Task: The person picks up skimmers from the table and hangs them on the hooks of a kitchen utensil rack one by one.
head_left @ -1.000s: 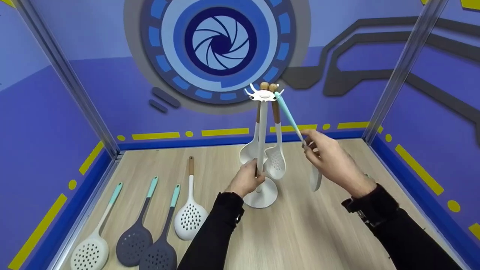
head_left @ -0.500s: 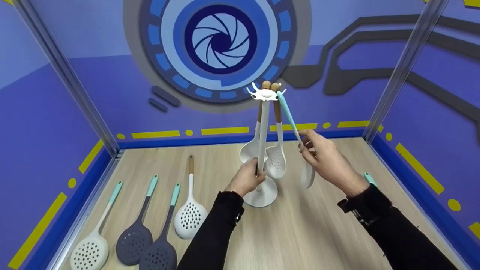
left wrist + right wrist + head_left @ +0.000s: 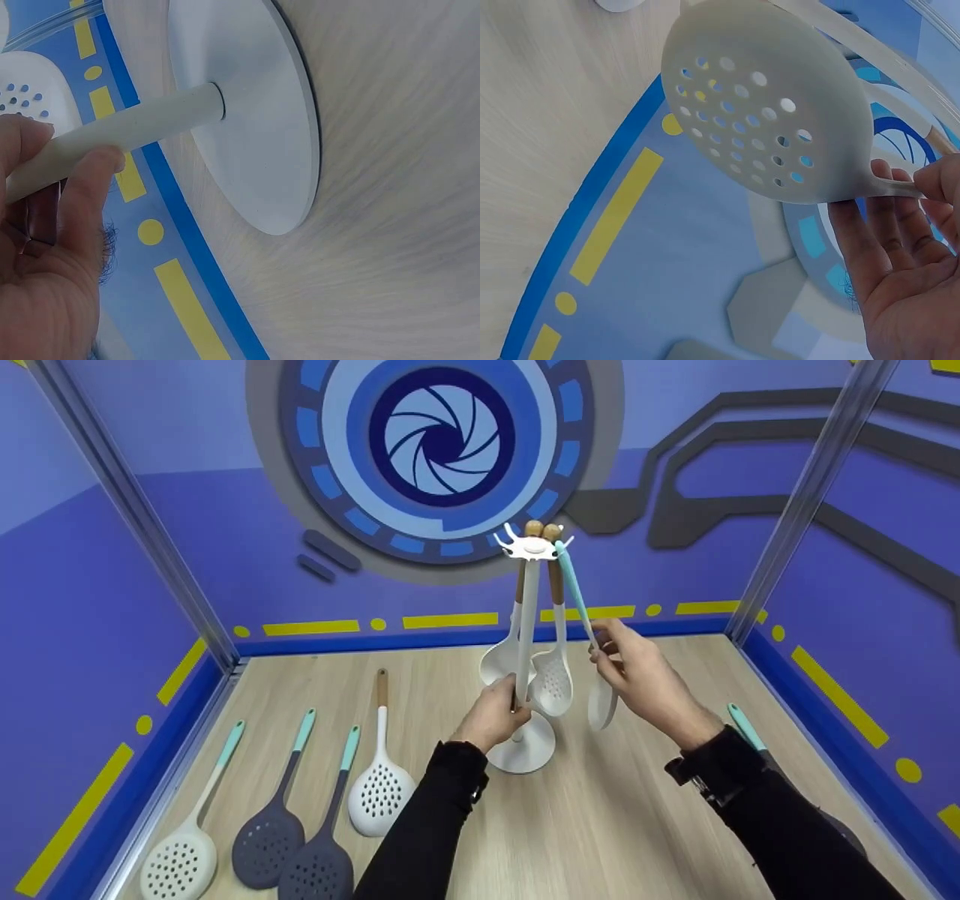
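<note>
A white utensil stand (image 3: 528,622) with a hooked top rises from its round base (image 3: 262,150). Around its pole curl the fingers of my left hand (image 3: 491,716). My right hand (image 3: 645,671) pinches the neck of a pale skimmer (image 3: 602,703) with a teal handle. That handle's top end is at a right-side hook; whether it hangs there I cannot tell. The skimmer's holes show in the right wrist view, beside my right-hand fingers (image 3: 862,247). A white ladle (image 3: 496,661) and a white slotted spoon (image 3: 553,686), both wooden-handled, hang from the stand.
At left on the table lie a pale skimmer (image 3: 180,862), two dark skimmers (image 3: 268,847) and a white wooden-handled skimmer (image 3: 381,799). Another dark utensil (image 3: 746,727) with a teal handle lies at right, partly behind my right arm. Printed walls (image 3: 187,547) enclose the table.
My right hand has moved left, swinging the skimmer's head in towards the stand. More of the dark utensil at right has come into sight. My left hand keeps its hold on the pole.
</note>
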Action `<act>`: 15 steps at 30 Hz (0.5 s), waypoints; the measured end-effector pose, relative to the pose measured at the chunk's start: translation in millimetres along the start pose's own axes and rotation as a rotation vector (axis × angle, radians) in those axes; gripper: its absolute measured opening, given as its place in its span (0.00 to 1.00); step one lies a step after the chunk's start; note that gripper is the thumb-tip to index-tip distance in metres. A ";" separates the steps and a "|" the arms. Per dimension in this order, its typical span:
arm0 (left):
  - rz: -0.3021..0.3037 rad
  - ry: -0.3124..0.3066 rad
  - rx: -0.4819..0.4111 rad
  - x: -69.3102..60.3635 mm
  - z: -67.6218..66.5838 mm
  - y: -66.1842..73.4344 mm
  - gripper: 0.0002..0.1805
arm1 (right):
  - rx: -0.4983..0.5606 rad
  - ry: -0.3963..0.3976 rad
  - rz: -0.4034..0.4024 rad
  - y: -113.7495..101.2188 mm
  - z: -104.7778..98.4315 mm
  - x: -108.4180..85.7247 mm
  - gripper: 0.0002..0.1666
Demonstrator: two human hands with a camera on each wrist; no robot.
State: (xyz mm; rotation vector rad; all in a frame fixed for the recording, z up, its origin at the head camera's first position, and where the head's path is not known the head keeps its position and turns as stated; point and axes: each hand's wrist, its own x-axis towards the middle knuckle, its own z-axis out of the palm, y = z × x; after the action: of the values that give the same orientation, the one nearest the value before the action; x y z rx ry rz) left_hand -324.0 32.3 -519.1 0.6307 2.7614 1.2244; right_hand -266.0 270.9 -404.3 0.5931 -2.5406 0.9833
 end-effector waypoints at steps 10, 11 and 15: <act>0.011 0.012 0.012 -1.2 -0.8 1.1 0.16 | -0.005 0.000 -0.011 -0.1 6.9 0.9 0.21; 0.016 0.015 0.015 -1.1 -0.6 1.1 0.16 | -0.007 0.002 -0.014 -0.1 7.6 0.9 0.21; 0.029 0.020 0.022 -0.8 0.5 0.8 0.16 | -0.005 0.006 -0.021 -0.2 10.6 0.9 0.21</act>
State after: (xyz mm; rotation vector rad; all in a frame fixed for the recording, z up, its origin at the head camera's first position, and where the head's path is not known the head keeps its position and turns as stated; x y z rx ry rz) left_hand -322.8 32.8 -518.9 0.6657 2.7951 1.2142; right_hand -268.4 263.2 -411.1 0.6136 -2.5258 0.9691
